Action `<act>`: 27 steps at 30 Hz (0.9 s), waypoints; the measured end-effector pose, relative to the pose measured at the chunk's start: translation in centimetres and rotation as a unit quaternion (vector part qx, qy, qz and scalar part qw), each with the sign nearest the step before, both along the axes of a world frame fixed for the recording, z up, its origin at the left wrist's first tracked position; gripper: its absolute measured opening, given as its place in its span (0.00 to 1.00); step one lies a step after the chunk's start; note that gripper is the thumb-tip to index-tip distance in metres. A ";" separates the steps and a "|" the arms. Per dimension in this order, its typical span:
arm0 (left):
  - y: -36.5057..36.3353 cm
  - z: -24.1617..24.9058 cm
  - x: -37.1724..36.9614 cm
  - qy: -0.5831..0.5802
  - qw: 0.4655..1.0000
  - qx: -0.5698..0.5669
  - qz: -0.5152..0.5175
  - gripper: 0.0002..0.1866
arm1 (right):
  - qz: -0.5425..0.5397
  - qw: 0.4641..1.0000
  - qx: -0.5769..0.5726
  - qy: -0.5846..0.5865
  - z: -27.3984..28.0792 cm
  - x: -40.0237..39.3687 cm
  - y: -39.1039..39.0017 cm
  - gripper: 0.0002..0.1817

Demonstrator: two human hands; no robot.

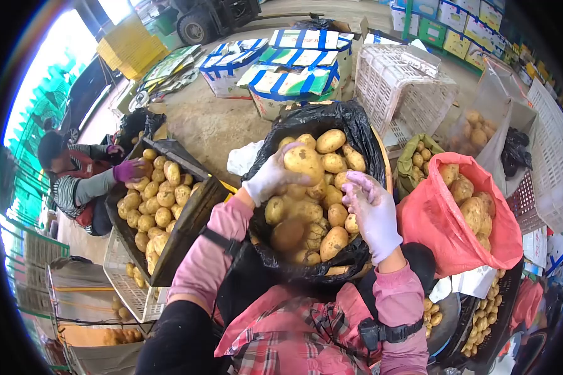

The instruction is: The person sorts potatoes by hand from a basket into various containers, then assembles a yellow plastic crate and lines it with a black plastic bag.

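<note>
At eleven o'clock, our gloved left hand (270, 178) grasps a potato (304, 164) that slippery fingertips could drop, bruising others; our right hand (375, 215), at one, hangs released.

At twelve o'clock, a crinkled, glossy black plastic liner (369, 134); at three, a matt red woven plastic sack (413, 215). At nine, a dark, rough wooden crate (194, 228). At one, a pale openwork plastic crate (381, 69). At six, a plaid cloth garment (294, 331).
</note>
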State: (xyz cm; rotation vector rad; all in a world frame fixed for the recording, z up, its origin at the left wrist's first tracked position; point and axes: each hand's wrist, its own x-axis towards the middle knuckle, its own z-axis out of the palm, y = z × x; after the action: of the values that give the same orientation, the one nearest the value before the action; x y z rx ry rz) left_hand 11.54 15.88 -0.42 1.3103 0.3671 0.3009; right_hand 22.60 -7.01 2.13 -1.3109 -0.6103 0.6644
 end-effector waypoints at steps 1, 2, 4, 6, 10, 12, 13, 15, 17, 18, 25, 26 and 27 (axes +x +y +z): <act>-1.8 1.7 -0.9 -0.026 1.000 0.005 -0.011 0.47 | 0.003 1.000 0.012 -0.020 -0.8 -0.1 0.3 0.20; -3.7 3.4 -1.6 -0.053 0.998 0.009 -0.022 0.47 | 0.016 0.997 -0.040 -0.070 -1.0 -0.2 0.4 0.31; -6.7 5.3 -2.9 -0.081 0.993 0.076 -0.027 0.48 | 0.089 0.994 0.004 0.060 1.3 -1.7 0.1 0.37; -8.8 5.3 -3.6 -0.111 0.988 0.111 -0.008 0.42 | 0.148 0.978 0.046 0.141 3.6 -2.7 -0.5 0.43; -12.4 5.7 -3.5 -0.130 0.983 0.065 0.114 0.30 | 0.148 0.983 0.060 0.095 2.5 -2.6 -1.0 0.43; -13.0 5.2 -3.4 -0.114 0.978 0.081 0.154 0.28 | 0.148 0.984 0.057 0.078 2.3 -2.4 -1.0 0.43; -13.3 5.0 -3.2 -0.106 0.975 0.090 0.172 0.27 | 0.147 0.985 0.066 0.068 2.3 -2.3 -1.0 0.43; -13.8 5.0 -2.7 -0.157 0.955 0.141 0.208 0.21 | 0.142 0.985 0.083 0.048 2.3 -2.1 -1.1 0.43; -12.8 4.7 -2.3 -0.172 0.945 0.174 0.218 0.21 | 0.126 0.988 0.084 -0.012 2.8 -2.3 -1.3 0.44; -12.3 4.8 -2.3 -0.133 0.936 0.231 0.229 0.22 | 0.118 0.989 0.084 -0.041 3.0 -2.4 -1.4 0.44; -11.0 6.3 -4.0 -0.091 0.870 0.457 0.162 0.20 | 0.102 0.985 0.097 -0.098 2.2 -2.0 -0.8 0.43; -10.8 6.3 -4.2 -0.087 0.823 0.537 0.166 0.24 | 0.099 0.983 0.090 -0.122 2.0 -1.9 -0.8 0.43; -10.5 6.1 -4.5 -0.081 0.811 0.554 0.169 0.25 | 0.097 0.981 0.083 -0.146 1.9 -1.8 -0.9 0.42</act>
State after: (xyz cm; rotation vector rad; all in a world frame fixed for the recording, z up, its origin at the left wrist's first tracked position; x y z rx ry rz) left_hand 7.05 5.36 5.70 2.3467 0.2699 1.0317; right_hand 20.76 -7.89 4.06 -1.2107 -1.0232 0.5686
